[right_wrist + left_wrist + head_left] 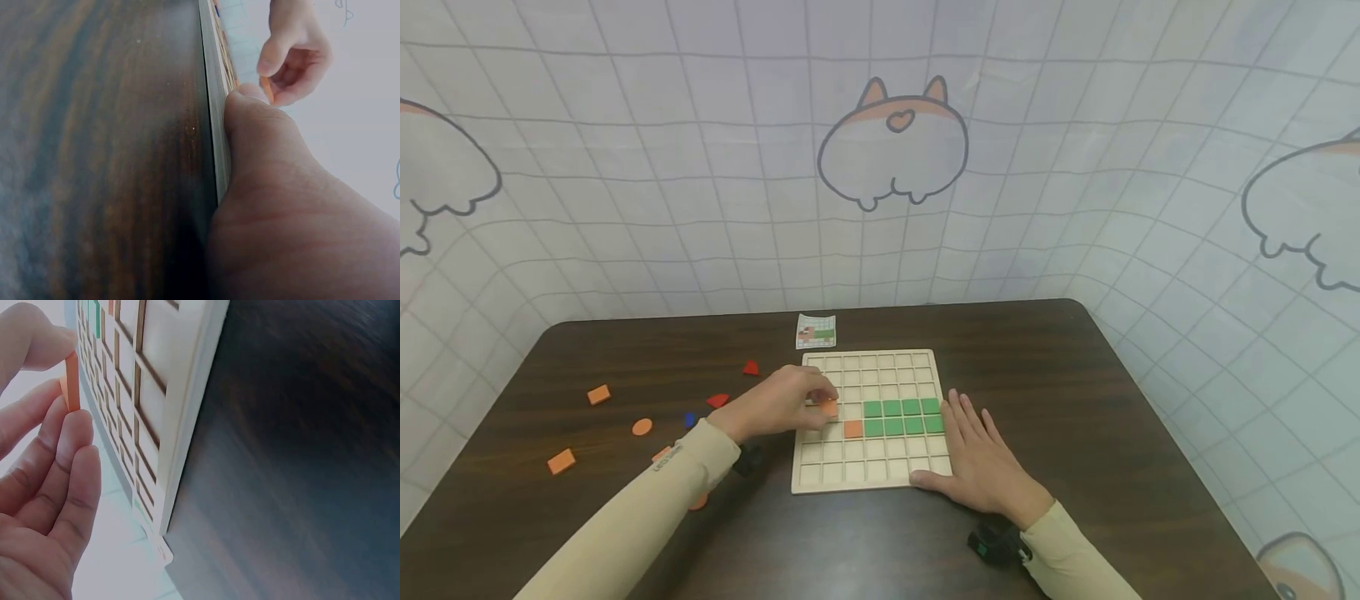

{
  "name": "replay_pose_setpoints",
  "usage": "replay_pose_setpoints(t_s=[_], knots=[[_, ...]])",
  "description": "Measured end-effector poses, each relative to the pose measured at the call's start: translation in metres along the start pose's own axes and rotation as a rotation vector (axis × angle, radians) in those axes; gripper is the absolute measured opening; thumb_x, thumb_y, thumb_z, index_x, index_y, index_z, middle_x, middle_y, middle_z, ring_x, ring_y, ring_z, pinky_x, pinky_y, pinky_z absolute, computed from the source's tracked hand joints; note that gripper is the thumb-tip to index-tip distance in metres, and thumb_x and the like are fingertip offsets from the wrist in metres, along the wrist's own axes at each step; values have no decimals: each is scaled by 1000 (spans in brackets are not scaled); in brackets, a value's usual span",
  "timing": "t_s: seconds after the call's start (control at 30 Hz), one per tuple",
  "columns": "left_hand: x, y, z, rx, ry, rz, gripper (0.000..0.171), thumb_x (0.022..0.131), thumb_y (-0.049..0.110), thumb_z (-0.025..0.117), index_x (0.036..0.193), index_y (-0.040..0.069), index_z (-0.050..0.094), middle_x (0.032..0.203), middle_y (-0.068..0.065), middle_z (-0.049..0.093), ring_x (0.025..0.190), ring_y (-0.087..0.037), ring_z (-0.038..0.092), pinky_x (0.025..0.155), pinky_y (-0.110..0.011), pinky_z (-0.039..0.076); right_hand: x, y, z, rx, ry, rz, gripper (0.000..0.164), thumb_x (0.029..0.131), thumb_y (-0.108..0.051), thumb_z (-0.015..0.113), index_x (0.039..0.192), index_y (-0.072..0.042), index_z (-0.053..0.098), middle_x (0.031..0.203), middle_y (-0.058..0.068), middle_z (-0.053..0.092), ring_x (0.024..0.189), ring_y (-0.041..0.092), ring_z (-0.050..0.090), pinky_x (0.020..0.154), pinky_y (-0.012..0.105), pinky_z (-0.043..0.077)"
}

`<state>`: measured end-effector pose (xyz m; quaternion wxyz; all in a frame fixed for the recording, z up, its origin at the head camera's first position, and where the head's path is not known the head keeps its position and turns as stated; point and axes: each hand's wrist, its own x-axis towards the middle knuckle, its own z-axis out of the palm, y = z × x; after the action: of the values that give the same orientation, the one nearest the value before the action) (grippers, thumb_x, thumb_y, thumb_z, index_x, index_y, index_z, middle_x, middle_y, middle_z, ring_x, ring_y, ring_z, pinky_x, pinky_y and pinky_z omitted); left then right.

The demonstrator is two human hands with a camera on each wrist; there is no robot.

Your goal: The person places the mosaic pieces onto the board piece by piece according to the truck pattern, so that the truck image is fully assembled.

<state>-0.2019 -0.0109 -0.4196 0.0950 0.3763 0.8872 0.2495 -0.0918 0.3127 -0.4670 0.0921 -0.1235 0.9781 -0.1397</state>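
Observation:
Between thumb and fingertips, my left hand (790, 396) pinches an orange square tile (72, 384) just above the left part of a pale grid board (872, 475). Several green tiles (892, 427) fill two rows at the board's right side, with one orange tile (853, 429) next to the lower row. My right hand (988, 471) lies against the board's right edge, fingers straight and thumb at the front corner. In the right wrist view, the orange tile (267, 89) shows in the left hand beyond the right thumb.
A small printed pattern card (816, 332) lies behind the board. Left of it are loose pieces: orange squares (598, 394), an orange disc (642, 427), red pieces (751, 367) and a blue piece (689, 420). The dark table (1015, 333) ends near a patterned curtain.

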Motion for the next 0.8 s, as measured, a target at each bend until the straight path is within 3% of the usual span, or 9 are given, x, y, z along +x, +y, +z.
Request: replay_pose_setpoints(t_s=[0.17,0.47,0.8], knots=[[8,1,6,9,-9,10,27,86,16,74,112,10,79,110,-1,77,98,-13,68,89,-32,58,0,-1,-1,-1,0,0,121,86,-86,49,166,-4,11,175,18,5,164,35,6,130,62,15],[19,1,18,24,1,52,21,89,22,78,107,12,80,103,2,75,87,-9,59,80,-26,52,-1,-1,-2,4,-9,5,121,86,-86,48,166,-4,10,176,17,4,165,34,5,131,62,14],[25,6,23,24,2,35,24,88,18,77,110,11,80,107,0,78,91,-9,64,84,-29,56,-1,0,-2,-1,-13,7,121,86,-88,47,167,-5,10,176,16,3,165,33,4,131,61,14]])
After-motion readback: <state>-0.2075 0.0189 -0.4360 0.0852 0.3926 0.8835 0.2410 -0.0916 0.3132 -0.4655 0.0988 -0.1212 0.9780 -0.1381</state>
